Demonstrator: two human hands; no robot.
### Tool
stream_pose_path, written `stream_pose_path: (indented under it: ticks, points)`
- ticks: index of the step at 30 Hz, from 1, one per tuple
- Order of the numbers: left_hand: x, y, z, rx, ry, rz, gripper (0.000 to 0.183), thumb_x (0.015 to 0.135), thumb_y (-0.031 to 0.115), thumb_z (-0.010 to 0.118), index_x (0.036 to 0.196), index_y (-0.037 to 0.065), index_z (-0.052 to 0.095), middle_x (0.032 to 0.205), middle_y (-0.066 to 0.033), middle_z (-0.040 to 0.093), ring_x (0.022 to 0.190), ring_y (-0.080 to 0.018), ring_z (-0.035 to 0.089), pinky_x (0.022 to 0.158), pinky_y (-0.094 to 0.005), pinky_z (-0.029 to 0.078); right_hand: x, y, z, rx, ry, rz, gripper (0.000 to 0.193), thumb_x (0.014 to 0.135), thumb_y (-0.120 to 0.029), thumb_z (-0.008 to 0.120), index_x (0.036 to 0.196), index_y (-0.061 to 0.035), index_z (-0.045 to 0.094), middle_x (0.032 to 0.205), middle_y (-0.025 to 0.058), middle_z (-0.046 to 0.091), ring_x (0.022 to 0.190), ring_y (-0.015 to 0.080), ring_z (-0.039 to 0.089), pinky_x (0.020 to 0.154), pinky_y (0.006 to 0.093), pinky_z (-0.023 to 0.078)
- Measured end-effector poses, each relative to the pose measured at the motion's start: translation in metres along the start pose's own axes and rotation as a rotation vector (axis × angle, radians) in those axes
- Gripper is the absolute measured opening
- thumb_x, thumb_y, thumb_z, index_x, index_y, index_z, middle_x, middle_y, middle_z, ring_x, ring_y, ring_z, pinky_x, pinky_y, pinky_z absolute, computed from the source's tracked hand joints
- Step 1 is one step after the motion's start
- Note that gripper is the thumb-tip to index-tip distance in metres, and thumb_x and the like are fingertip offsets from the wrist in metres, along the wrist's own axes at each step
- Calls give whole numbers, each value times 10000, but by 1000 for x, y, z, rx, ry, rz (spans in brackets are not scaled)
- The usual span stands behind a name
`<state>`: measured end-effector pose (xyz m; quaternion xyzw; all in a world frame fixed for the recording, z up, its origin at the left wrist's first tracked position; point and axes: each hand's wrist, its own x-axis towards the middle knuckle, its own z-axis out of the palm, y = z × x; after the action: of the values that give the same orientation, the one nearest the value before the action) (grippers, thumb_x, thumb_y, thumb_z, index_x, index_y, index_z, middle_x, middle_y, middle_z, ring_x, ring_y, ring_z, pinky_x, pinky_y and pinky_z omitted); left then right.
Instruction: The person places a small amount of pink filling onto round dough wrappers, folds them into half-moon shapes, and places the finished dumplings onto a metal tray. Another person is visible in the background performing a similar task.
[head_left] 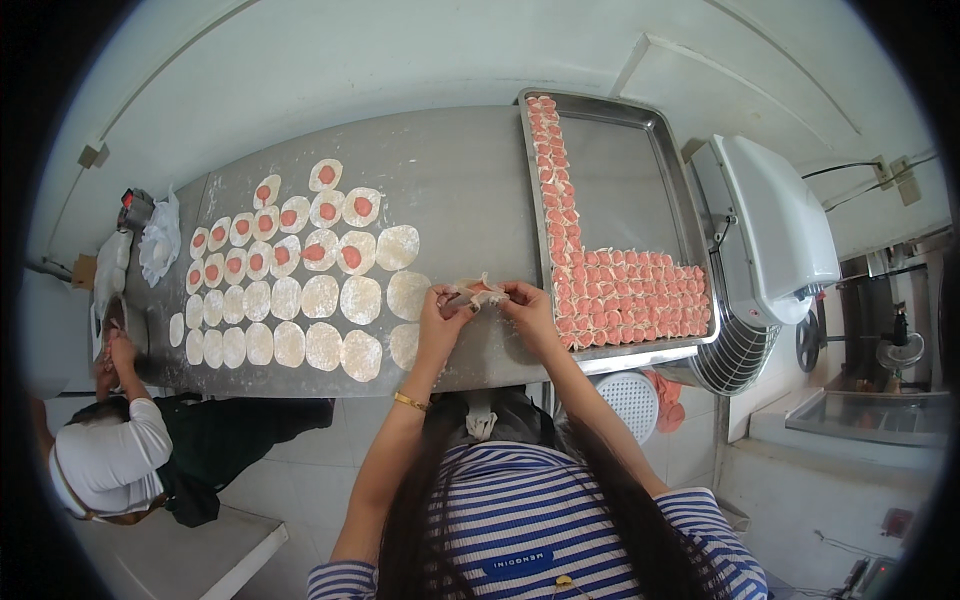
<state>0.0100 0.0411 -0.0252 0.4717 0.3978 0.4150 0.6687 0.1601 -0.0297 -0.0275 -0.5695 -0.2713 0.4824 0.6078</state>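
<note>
My left hand (pixel 442 318) and my right hand (pixel 531 314) meet over the front of the metal table (pixel 455 190). Between them, both sets of fingers pinch the edges of a floury dough wrapper (pixel 480 290) with pink filling in it. To the left lie rows of flat round wrappers (pixel 360 300). The farther rows carry dabs of pink filling (pixel 350 257), while the nearer ones are plain. Just right of my right hand stands a deep metal tray (pixel 671 140). Tightly packed open-topped dumplings (pixel 625 300) fill its near part and a strip along its left side.
A white machine with a wire guard (pixel 760 220) stands right of the tray. Below the table are a white perforated round thing (pixel 627 402) and a reddish bag (pixel 668 402). At the far left, a co-worker (pixel 115 450) reaches into a container beside a plastic bag (pixel 160 243).
</note>
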Motion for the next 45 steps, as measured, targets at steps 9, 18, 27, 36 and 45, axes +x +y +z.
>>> stream_pose_path:
  ticks: [9,18,27,36,45]
  points:
    - [-1,1,-16,620,-199,196,182,749,-43,662,920,-19,602,1010,-98,636,944,-159,620,741,-243,501,5,-5,-7,-557,-60,-97,304,718,-9,677,1019,9,642,869,87,662,816,162,646,727,280,513]
    - [-7,-9,-8,587,-263,-14,171,739,-11,698,883,-11,606,926,-100,679,815,-173,666,753,-294,532,-2,-8,-3,-707,-158,-238,265,686,79,604,944,25,636,885,149,635,841,279,656,730,340,523]
    - [-6,-1,8,813,-313,24,308,713,40,753,995,8,634,886,-114,669,781,-185,671,695,-289,533,1,1,-2,-955,-10,-279,208,699,55,560,889,17,636,858,172,613,835,353,612,730,404,489]
    - [-4,-9,3,711,-369,122,270,721,78,756,957,12,644,852,-116,663,747,-198,672,670,-306,524,-1,-1,-12,-839,-155,-341,198,713,-11,612,908,1,642,853,170,609,819,366,606,718,407,489]
    - [-3,-4,6,692,-292,31,270,716,99,768,924,0,626,794,-103,674,725,-175,662,678,-287,515,-5,-3,-4,-905,-53,-322,186,708,-67,657,886,-15,647,837,154,602,823,357,600,724,414,482]
